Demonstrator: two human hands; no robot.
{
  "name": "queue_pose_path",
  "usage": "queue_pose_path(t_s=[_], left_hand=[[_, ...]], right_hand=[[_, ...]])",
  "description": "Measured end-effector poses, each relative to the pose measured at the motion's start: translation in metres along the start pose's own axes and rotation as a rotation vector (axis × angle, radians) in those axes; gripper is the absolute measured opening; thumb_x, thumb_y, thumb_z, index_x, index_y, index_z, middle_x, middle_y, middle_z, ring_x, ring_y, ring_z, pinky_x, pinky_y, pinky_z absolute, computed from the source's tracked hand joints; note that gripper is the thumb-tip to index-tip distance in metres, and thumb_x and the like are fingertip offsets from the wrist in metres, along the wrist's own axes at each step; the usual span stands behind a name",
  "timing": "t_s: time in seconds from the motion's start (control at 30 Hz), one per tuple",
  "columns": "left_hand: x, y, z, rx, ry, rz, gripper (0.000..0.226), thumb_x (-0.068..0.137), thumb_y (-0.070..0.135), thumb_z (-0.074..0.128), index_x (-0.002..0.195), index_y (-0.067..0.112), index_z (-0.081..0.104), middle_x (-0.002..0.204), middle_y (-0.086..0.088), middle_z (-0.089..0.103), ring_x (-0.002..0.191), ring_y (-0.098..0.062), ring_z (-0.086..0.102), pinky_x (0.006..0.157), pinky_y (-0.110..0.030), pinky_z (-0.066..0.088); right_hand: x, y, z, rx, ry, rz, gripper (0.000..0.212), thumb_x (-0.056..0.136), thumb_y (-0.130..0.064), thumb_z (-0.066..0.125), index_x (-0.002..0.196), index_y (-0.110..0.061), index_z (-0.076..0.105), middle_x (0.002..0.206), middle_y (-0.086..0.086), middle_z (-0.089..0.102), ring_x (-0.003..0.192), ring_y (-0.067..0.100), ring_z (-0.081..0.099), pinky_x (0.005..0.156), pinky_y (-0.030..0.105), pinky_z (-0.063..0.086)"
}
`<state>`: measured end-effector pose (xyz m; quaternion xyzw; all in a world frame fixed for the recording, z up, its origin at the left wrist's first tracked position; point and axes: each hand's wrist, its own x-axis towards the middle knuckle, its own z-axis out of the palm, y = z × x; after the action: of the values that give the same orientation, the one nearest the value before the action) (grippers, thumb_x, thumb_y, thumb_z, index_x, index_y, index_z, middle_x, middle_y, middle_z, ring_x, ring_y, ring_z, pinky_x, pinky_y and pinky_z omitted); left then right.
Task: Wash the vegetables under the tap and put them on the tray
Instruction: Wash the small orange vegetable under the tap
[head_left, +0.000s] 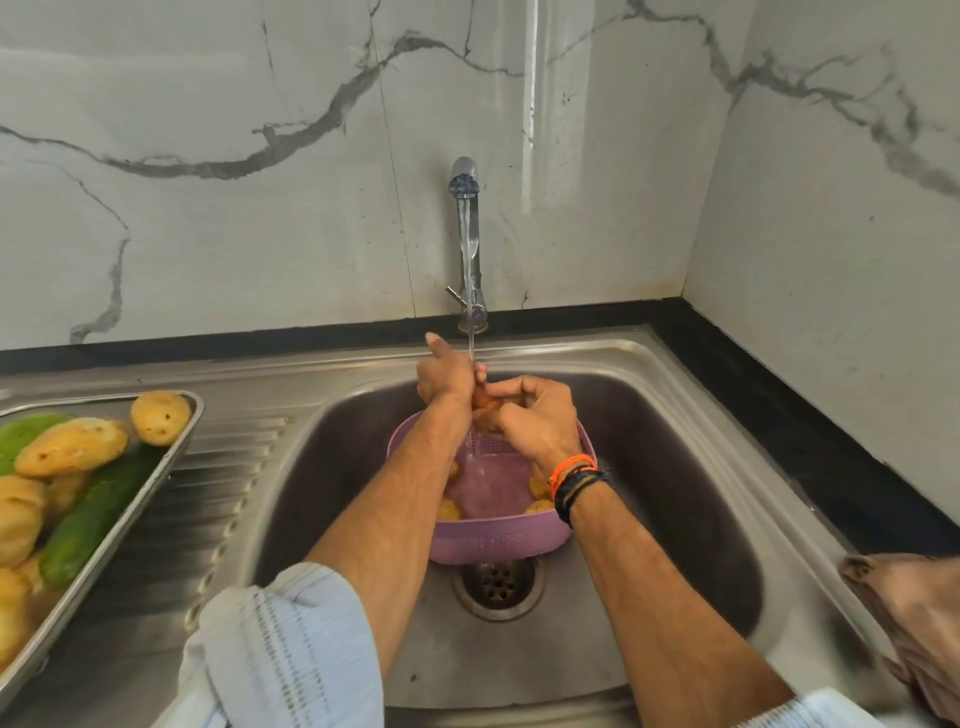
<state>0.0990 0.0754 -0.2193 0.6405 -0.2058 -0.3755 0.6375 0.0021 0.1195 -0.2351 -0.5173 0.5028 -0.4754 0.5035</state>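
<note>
I see a lilac colander (498, 540) perforated with fine holes, holding yellow potatoes (449, 509). An orange-brown vegetable (483, 400) shows between my hands. On my right wrist sit orange and black bands (574, 480). My sleeve (280, 649) is pale blue with fine white stripes. The grey steel tray (176, 457) carries yellow-tan potatoes with brown spots (158, 418), a dark green cucumber (98, 514) and a lighter green vegetable (23, 436). The wall (260, 156) is white marble with grey veins; the counter edge (779, 395) is black. A brown cloth (909, 613) lies at right.
</note>
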Motion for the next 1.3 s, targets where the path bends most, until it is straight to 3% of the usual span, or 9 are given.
queue_pose_path(t_s=[0.1,0.2,0.4,0.47,0.63,0.7,0.83,0.97,1.3], left_hand=[[-0.002,-0.019,0.009,0.175,-0.149,0.083,0.02,0.087,0.031,0.057,0.096,0.013,0.059,0.096,-0.01,0.071,0.098,-0.029,0.068,0.095,-0.041,0.053],[-0.013,-0.021,0.011,0.274,-0.17,0.129,0.032,0.093,0.022,0.052,0.122,0.007,0.054,0.12,-0.016,0.065,0.114,-0.032,0.061,0.102,-0.043,0.048],[-0.008,-0.003,0.008,0.254,0.025,0.133,0.047,0.106,0.04,0.035,0.092,0.006,0.062,0.094,-0.014,0.071,0.099,-0.029,0.066,0.092,-0.038,0.053],[-0.007,0.002,0.005,0.209,0.025,0.094,0.061,0.107,0.045,0.027,0.072,0.008,0.06,0.068,-0.006,0.065,0.078,-0.024,0.067,0.08,-0.03,0.054],[-0.005,0.023,-0.003,-0.135,-0.074,-0.157,0.06,0.106,0.051,0.02,0.077,0.009,0.051,0.049,-0.002,0.052,0.031,-0.011,0.046,0.039,-0.021,0.042],[-0.01,0.028,-0.007,-0.248,-0.146,-0.218,0.063,0.104,0.055,0.022,0.079,0.007,0.054,0.049,-0.006,0.06,0.038,-0.014,0.056,0.044,-0.024,0.05],[-0.027,0.025,-0.015,-0.174,-0.254,-0.265,0.036,0.106,0.045,0.034,0.097,0.013,0.049,0.088,-0.017,0.067,0.08,-0.03,0.066,0.078,-0.046,0.058],[-0.04,0.011,-0.023,-0.052,-0.276,-0.256,0.021,0.104,0.012,0.043,0.084,0.013,0.053,0.078,-0.01,0.056,0.068,-0.024,0.055,0.06,-0.038,0.048],[-0.04,0.004,-0.032,-0.088,-0.295,-0.22,0.027,0.101,0.004,0.047,0.082,0.018,0.058,0.079,-0.005,0.059,0.07,-0.018,0.055,0.078,-0.04,0.051]], right_hand=[[-0.001,-0.001,-0.005,-0.055,0.13,-0.018,0.023,0.067,-0.003,0.073,0.071,-0.026,0.073,0.07,-0.006,0.074,0.078,0.013,0.073,0.084,0.035,0.06],[-0.001,-0.001,-0.009,-0.063,0.122,-0.007,0.025,0.066,-0.004,0.066,0.07,-0.027,0.073,0.071,-0.005,0.074,0.079,0.014,0.073,0.085,0.038,0.06],[-0.005,-0.003,-0.007,-0.002,0.015,-0.035,0.027,0.069,0.005,0.076,0.074,-0.021,0.072,0.074,0.002,0.075,0.075,0.019,0.074,0.07,0.031,0.062],[-0.005,-0.003,-0.006,0.051,-0.024,-0.03,0.027,0.068,0.008,0.077,0.077,-0.017,0.073,0.078,0.007,0.076,0.078,0.023,0.075,0.073,0.038,0.062],[-0.002,-0.002,-0.002,0.065,-0.036,-0.065,0.029,0.058,-0.003,0.085,0.08,-0.019,0.075,0.084,0.003,0.077,0.088,0.022,0.074,0.085,0.045,0.06],[0.001,0.0,0.0,0.078,0.022,-0.06,0.028,0.055,-0.012,0.086,0.08,-0.021,0.075,0.084,0.0,0.077,0.088,0.019,0.074,0.087,0.044,0.059],[-0.002,-0.002,0.002,0.016,0.132,-0.038,0.025,0.068,-0.013,0.088,0.084,-0.022,0.072,0.08,-0.006,0.076,0.082,0.009,0.073,0.084,0.032,0.06],[-0.011,-0.005,0.0,-0.023,0.137,-0.063,0.024,0.072,-0.01,0.086,0.088,-0.02,0.071,0.08,-0.008,0.073,0.077,0.004,0.07,0.076,0.019,0.058],[-0.008,-0.006,-0.002,-0.084,0.04,-0.074,0.022,0.081,0.0,0.071,0.091,-0.02,0.072,0.086,-0.006,0.074,0.09,0.007,0.07,0.088,0.024,0.057]])
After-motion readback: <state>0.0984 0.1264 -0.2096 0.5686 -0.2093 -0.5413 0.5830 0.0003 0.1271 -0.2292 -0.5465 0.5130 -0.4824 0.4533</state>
